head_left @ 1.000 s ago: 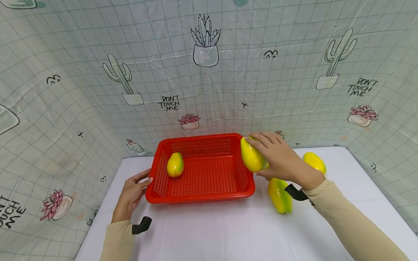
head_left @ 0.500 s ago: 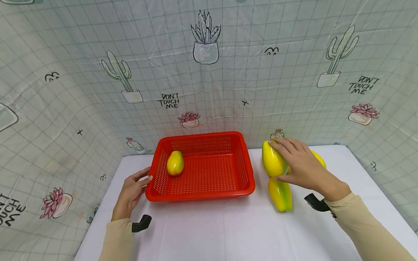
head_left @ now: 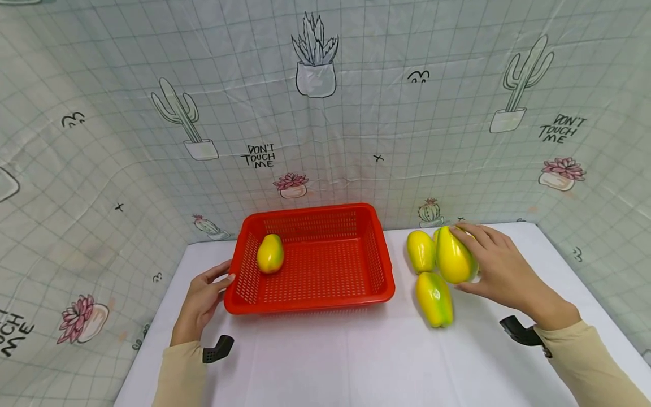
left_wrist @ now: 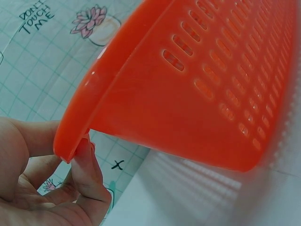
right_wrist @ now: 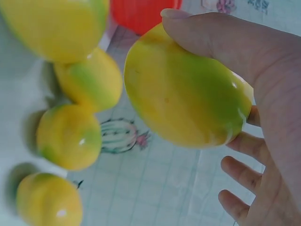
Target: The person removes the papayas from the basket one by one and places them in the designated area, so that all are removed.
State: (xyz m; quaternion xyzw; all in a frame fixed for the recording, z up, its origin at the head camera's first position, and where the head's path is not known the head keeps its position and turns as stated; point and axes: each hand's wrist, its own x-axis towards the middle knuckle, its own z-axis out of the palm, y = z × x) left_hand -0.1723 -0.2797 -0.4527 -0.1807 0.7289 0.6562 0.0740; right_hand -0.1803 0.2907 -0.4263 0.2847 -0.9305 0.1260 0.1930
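Observation:
My right hand [head_left: 503, 274] grips a yellow-green papaya [head_left: 456, 259], thumb on one side and fingers on the other. In the right wrist view this papaya [right_wrist: 183, 94] appears raised above the others. Several more papayas lie below it, among them one [head_left: 421, 252] at the back and a ridged one [head_left: 434, 299] in front; others are partly hidden behind the held one. My left hand [head_left: 200, 302] pinches the left rim of a red plastic basket [head_left: 310, 308], thumb and finger on either side of the rim [left_wrist: 75, 117]. Inside the basket, at its left, sits one papaya [head_left: 270, 254].
The table has a white cloth [head_left: 325, 362]. Right behind it and at both sides rises a grid-patterned curtain [head_left: 346, 124] with cactus drawings. The basket stands close to the back curtain, left of the loose papayas.
My right hand has carried its papaya rightward, from beside the basket's right rim to over the loose papayas, uncovering some of them. My left hand stays at the basket rim.

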